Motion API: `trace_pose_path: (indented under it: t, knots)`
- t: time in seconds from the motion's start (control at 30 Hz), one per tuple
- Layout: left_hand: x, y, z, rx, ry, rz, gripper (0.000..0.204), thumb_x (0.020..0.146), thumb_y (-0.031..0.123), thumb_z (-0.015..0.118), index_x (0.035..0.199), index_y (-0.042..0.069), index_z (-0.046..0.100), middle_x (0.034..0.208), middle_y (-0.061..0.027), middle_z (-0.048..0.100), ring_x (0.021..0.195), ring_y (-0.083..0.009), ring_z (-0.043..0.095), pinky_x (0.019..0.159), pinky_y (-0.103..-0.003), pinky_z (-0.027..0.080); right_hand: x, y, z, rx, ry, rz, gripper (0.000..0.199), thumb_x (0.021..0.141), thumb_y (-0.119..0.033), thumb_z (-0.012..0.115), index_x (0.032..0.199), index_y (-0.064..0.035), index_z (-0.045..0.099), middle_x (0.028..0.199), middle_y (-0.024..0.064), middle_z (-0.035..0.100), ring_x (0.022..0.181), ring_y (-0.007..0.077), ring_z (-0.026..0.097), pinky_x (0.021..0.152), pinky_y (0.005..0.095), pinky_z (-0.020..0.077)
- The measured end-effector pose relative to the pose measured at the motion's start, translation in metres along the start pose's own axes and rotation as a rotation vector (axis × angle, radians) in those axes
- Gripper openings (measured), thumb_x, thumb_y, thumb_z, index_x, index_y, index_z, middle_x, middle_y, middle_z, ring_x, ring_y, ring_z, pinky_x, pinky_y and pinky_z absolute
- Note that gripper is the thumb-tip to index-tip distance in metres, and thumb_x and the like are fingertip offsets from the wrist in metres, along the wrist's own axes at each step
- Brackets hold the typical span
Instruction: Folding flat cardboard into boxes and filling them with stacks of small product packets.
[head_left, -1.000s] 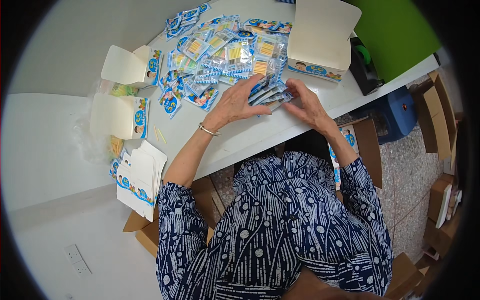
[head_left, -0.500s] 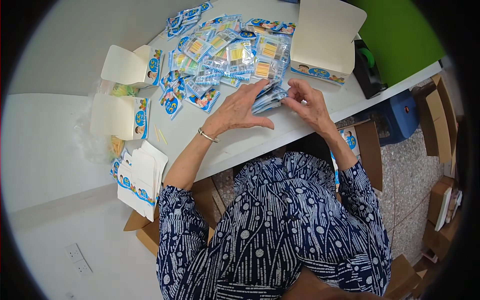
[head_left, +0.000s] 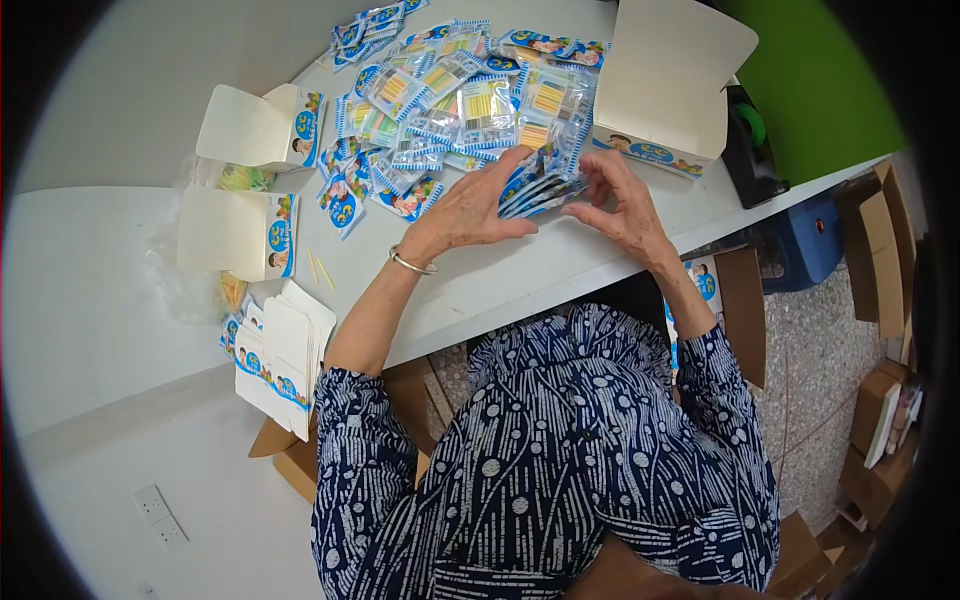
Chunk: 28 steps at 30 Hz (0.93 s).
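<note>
Squaring a fanned stack of packets at the table edge

Gathering a small fanned stack of blue-edged flat plastic packets (head_left: 540,188) between both hands, on the white tabletop (head_left: 520,280) just in front of the big loose pile. Left hand (head_left: 470,207) lying palm down, fingers together and stretched toward the stack, fingertips pressed against its left end, thumb along the near side. Right hand (head_left: 618,205) cupped at the stack's right end, fingers curved and slightly spread, tips touching the packets from above; whether the thumb grips underneath cannot be told. Wearing a thin silver bangle (head_left: 412,263) on the left wrist and a dark blue patterned top with white dots and lines (head_left: 560,450).

Spread behind the hands: a heap of clear plastic sachets with yellow and green sticks inside and blue cartoon-printed headers (head_left: 450,100), reaching toward the far table edge. Standing just right of the heap, an open white cardboard box with its lid flap raised (head_left: 670,80); beside that, a black tape dispenser with a green roll (head_left: 748,140). Sitting well to the left, two more small open white cartons with blue printed sides (head_left: 255,125), one behind the other, and near the lower one a bundle of flat unfolded white cartons (head_left: 280,355) hanging at the table's near-left edge. Showing under the table at the right, brown cardboard boxes (head_left: 880,250) on a speckled floor
</note>
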<state>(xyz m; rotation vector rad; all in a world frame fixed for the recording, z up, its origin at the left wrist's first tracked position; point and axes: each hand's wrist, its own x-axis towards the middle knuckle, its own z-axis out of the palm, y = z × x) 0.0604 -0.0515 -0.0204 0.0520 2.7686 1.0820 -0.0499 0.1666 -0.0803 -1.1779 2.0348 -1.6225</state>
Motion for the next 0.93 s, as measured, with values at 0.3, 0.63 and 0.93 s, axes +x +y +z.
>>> trace_pose_path:
  t: [0.3,0.63,0.93]
  knots:
    - [0.001,-0.008,0.004,0.079,-0.006,0.095,0.093,0.069,0.034,0.079,0.142,0.001,0.032,0.141,-0.024,0.043,0.123,-0.0408,0.05,0.103,-0.044,0.041,0.009,0.01,0.0,-0.093,-0.057,-0.041,0.094,0.067,-0.027,0.085,0.144,-0.0092,0.033,0.137,0.0121,0.045,0.121,0.028,0.047,0.1,0.0406,0.042]
    - [-0.005,-0.002,0.008,-0.16,-0.041,0.029,0.1,0.069,0.039,0.082,0.145,0.008,0.025,0.137,-0.0194,0.048,0.126,-0.0346,0.048,0.102,-0.046,0.041,0.004,0.014,-0.002,-0.135,-0.1,-0.075,0.08,0.064,-0.03,0.085,0.131,-0.0085,0.047,0.127,0.0121,0.049,0.126,0.031,0.042,0.107,0.0408,0.0348]
    - [-0.018,-0.015,0.062,-0.637,0.402,-0.016,0.101,0.076,0.045,0.078,0.148,0.006,0.019,0.144,-0.0221,0.039,0.129,-0.0321,0.043,0.107,-0.042,0.033,0.006,0.011,0.0,-0.199,-0.182,0.021,0.073,0.063,-0.029,0.084,0.126,-0.0099,0.052,0.126,0.0113,0.049,0.124,0.0316,0.043,0.107,0.0438,0.034]
